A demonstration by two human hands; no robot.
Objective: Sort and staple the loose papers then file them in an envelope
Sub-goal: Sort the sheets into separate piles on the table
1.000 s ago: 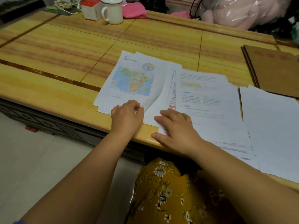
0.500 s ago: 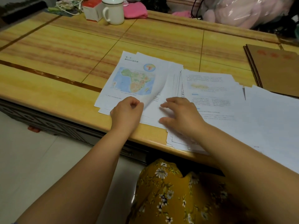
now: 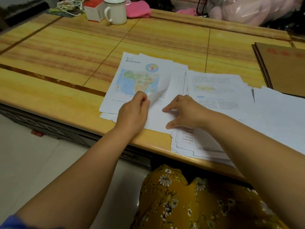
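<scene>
Nearest, a yellow flowered garment [image 3: 189, 200] is seen below the table's near edge [image 3: 148, 142]. Just beyond that edge, the lower right corner of the map sheet [image 3: 137, 76] is pinched and curled upward by the left hand [image 3: 133, 113], whose fingers are bent round the lifted corner. Just right of it, the right hand [image 3: 184, 111] is laid on a blank white page [image 3: 158, 116], which is pressed down by the forefinger and thumb while the other fingers are curled; nothing is grasped by it. Under and to the right of that hand, a fanned stack of printed papers [image 3: 214, 91] is spread, with its near ends overhanging the table's edge. Further right, more white sheets [image 3: 280, 113] are laid, partly covered by the right forearm. Beyond them, at the right border, brown envelopes [image 3: 283, 70] are stacked flat. At the far side of the table, a white mug [image 3: 116, 11] is stood beside a white and red box [image 3: 94, 9], with a pink cloth [image 3: 138, 9] just right of the mug.
</scene>
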